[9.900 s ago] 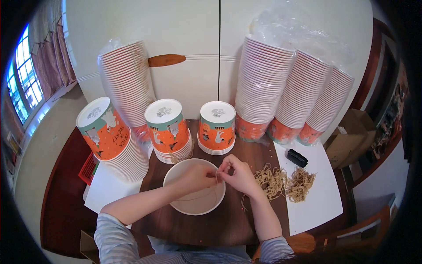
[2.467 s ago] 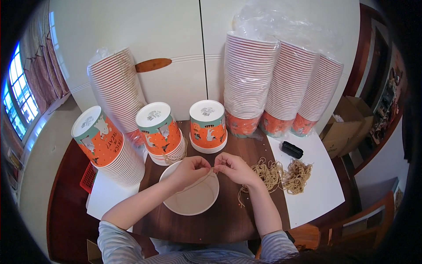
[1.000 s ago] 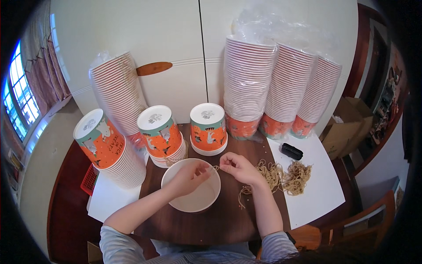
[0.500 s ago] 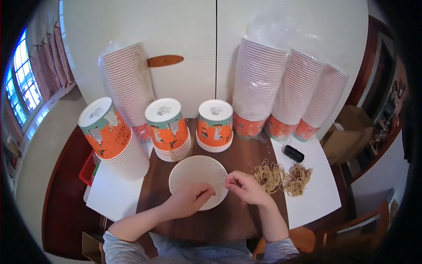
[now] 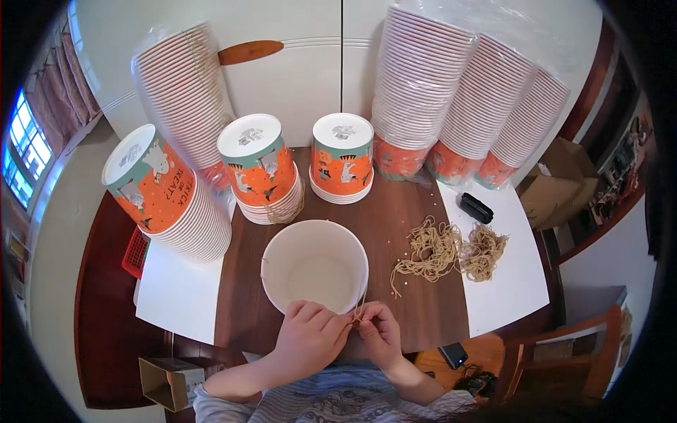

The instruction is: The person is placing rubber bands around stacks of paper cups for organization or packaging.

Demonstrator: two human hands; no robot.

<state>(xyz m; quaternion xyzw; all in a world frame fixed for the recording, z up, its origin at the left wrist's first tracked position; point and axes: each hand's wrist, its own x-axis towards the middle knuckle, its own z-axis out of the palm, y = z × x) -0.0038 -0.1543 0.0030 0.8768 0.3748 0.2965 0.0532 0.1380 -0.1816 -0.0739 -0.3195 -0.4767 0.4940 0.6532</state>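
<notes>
An open white paper bucket (image 5: 319, 271) stands upright on the table in front of me, its inside bare to the bottom. A thin tan string (image 5: 362, 299) runs from its right rim down to my fingers. My left hand (image 5: 309, 338) is closed at the bucket's near edge, its fingertips meeting the string. Close beside it, my right hand (image 5: 379, 337) pinches the same string between thumb and forefinger. The fingertips of both hands nearly touch, and the exact grip is partly hidden. A small bit of string shows at the bucket's left rim.
Orange and green bucket stacks stand upside down at the left (image 5: 166, 185), behind the bucket (image 5: 259, 173) and farther right (image 5: 343, 162). Tall plastic-wrapped stacks (image 5: 423, 77) line the back. Two string bundles (image 5: 430, 250) and a black object (image 5: 477, 208) lie at the right.
My hands have come together at the bucket's near right edge; before, the left was over its opening and the right at its right rim. The view has shifted.
</notes>
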